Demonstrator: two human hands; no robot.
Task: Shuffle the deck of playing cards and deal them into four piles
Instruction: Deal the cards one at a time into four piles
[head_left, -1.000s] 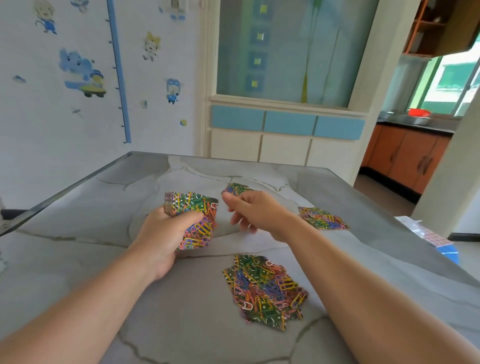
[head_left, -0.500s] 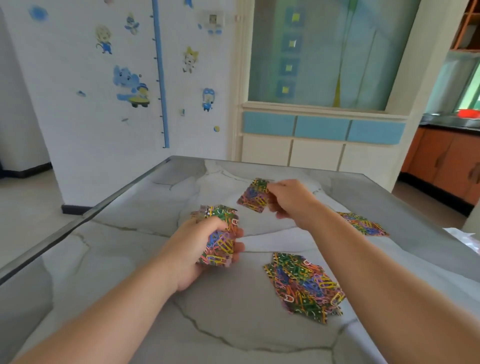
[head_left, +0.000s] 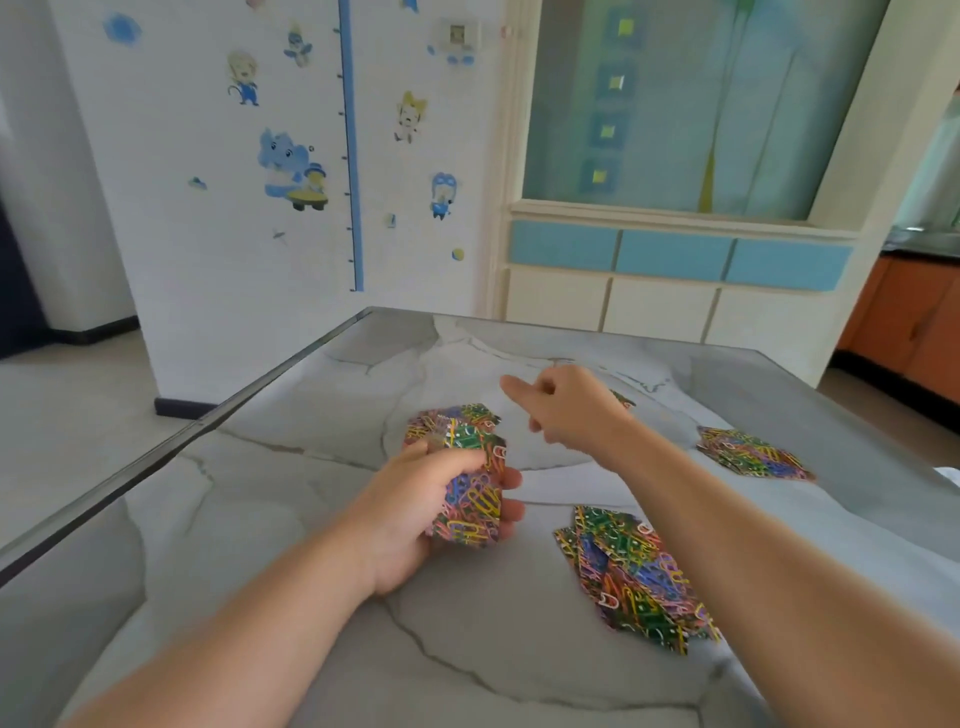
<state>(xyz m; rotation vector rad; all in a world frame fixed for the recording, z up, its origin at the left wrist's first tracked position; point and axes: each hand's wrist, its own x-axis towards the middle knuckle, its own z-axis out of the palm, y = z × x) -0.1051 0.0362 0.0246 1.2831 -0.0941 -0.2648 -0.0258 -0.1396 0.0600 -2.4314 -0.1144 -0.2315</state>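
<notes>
My left hand (head_left: 415, 514) grips the deck of cards (head_left: 470, 499), its backs printed with coloured paper clips, and holds it upright over the grey marble table (head_left: 249, 519). More of the same cards (head_left: 452, 418) show just beyond the deck; I cannot tell whether they lie on the table. My right hand (head_left: 569, 410) hovers past the deck with the forefinger stretched left, and no card shows in it. It hides most of a far pile (head_left: 623, 400). A loose pile (head_left: 631, 571) lies near me under my right forearm. Another pile (head_left: 748, 452) lies at the right.
The table's glass edge (head_left: 208, 421) runs diagonally on the left, with bare floor beyond it. A white wall with cartoon stickers and a cabinet with blue drawers (head_left: 675, 254) stand behind the table. A white scrap (head_left: 948, 475) lies at the table's right edge.
Half a second ago my right hand pinched a single card above the table; now that card is out of its fingers. The camera has turned left. My left hand keeps the deck.
</notes>
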